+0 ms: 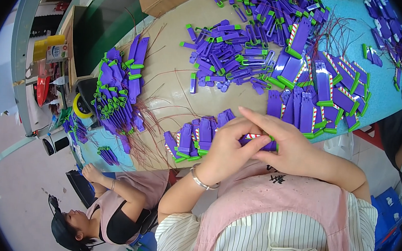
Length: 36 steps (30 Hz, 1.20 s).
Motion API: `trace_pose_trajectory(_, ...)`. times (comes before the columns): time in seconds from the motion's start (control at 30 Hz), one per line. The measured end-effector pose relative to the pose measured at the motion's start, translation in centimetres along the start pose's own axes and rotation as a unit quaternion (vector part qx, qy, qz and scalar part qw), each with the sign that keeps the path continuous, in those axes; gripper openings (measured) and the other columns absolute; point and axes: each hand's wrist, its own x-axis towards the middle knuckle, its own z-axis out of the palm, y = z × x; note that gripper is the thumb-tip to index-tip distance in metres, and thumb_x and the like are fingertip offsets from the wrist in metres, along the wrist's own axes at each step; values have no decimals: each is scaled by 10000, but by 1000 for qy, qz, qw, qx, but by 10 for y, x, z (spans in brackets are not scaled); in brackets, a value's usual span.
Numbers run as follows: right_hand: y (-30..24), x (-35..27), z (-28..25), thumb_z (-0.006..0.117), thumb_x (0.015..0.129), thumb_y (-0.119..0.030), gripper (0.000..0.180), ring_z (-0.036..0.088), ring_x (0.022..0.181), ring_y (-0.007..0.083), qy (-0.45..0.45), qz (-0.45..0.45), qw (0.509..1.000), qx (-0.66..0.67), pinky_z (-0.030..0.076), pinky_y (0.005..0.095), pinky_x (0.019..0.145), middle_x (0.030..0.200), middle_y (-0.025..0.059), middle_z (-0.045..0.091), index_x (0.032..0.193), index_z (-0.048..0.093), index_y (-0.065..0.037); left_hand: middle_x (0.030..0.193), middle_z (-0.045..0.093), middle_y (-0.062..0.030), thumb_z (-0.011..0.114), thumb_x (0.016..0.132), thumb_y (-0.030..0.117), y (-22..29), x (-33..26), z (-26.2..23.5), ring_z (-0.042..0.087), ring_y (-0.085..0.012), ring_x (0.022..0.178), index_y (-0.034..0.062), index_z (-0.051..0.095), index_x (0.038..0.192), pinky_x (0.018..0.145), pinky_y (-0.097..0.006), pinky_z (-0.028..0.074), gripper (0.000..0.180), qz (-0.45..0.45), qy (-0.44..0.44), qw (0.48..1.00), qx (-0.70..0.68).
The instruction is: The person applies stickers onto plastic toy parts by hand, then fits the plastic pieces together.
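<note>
My left hand (pixel 227 149) and my right hand (pixel 283 142) meet just above the table's near edge, both closed around one purple plastic piece (pixel 253 138) with a red-and-white striped insert and a green end. My right index finger stretches left over it. A silver bracelet (pixel 200 180) circles my left wrist. A small row of finished purple pieces (pixel 193 136) lies just left of my hands. More striped pieces (pixel 328 96) lie in rows to the right.
A heap of loose purple and green parts (pixel 231 51) covers the table's middle and far side. A bundled stack (pixel 117 96) with thin red wires lies at the left. Another person (pixel 107 208) sits at lower left. A tape roll (pixel 80 108) lies by the left edge.
</note>
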Motion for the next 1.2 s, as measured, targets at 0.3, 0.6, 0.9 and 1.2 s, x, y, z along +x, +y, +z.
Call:
trace_pose_trajectory(0.3, 15, -23, -14, 552, 885, -78, 291, 593, 922, 352, 30, 26, 999, 2, 468, 395, 803, 985, 206, 608, 1156, 564, 29, 720, 551, -90, 486, 934, 153, 2, 23, -37, 514, -189, 712, -21, 566, 659, 675, -340, 420, 335, 71, 98, 961, -248)
trace_pose_trajectory(0.6, 11, -34, -25, 665, 797, -104, 224, 541, 767, 279, -59, 37, 997, 22, 441, 370, 707, 788, 124, 537, 972, 573, 1, 828, 532, -97, 754, 676, 107, -17, 69, 11, 508, -291, 795, 52, 631, 840, 696, -385, 423, 212, 113, 182, 894, 394)
trace_pose_trajectory(0.9, 15, -30, -17, 542, 860, -2, 65, 604, 637, 154, 28, 197, 946, 257, 503, 293, 604, 777, 97, 646, 915, 565, 25, 992, 523, -84, 645, 804, 0, 9, 29, 2, 515, -146, 897, -9, 588, 891, 789, -270, 426, 105, 54, 83, 995, -9)
trace_pose_trajectory(1.2, -3, -24, -22, 556, 896, -86, 101, 576, 610, 107, 60, 65, 996, 21, 464, 264, 548, 696, 54, 610, 871, 593, 5, 969, 574, -130, 707, 763, 69, 35, 13, 12, 567, -241, 898, 16, 599, 826, 785, -315, 446, 136, 89, 104, 983, 120)
